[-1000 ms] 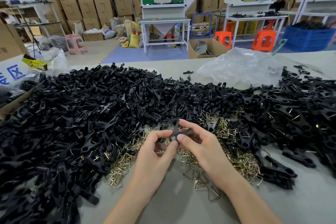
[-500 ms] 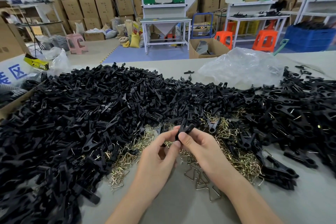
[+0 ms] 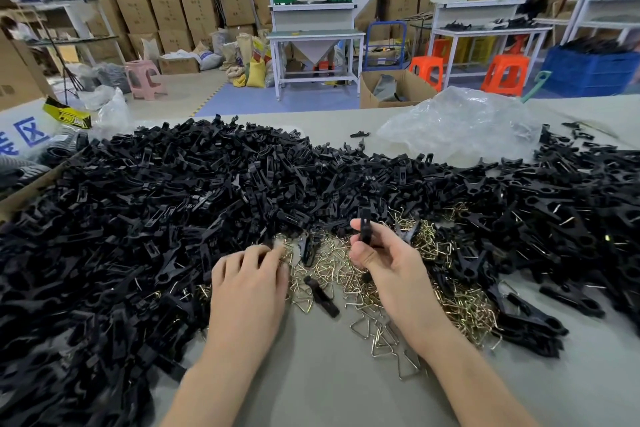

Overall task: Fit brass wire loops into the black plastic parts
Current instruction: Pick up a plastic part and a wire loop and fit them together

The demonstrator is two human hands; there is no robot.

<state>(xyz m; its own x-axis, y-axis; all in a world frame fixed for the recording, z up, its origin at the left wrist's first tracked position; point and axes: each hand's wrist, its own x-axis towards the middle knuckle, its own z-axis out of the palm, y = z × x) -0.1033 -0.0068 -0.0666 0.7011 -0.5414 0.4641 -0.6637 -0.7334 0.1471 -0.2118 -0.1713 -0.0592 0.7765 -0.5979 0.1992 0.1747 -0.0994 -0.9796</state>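
Right hand [image 3: 384, 260] pinches black plastic part [image 3: 364, 227] upright above brass wire loops [image 3: 348, 279] on bench [image 3: 311, 392], likely ready for fitting. Left hand [image 3: 247, 284] palm-down on loops, fingertips blurred; grip unclear, probably fetching one.

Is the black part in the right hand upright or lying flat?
Upright: the black part stands on end, pinched in the right hand, tip above the fingers.

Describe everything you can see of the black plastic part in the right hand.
The black plastic part is a narrow, matte, elongated piece, standing roughly upright above the brass wire loops. The right hand pinches its middle between thumb and fingers; its top end sticks out above them. Its lower portion is mostly hidden, and whether a loop is fitted cannot be told.
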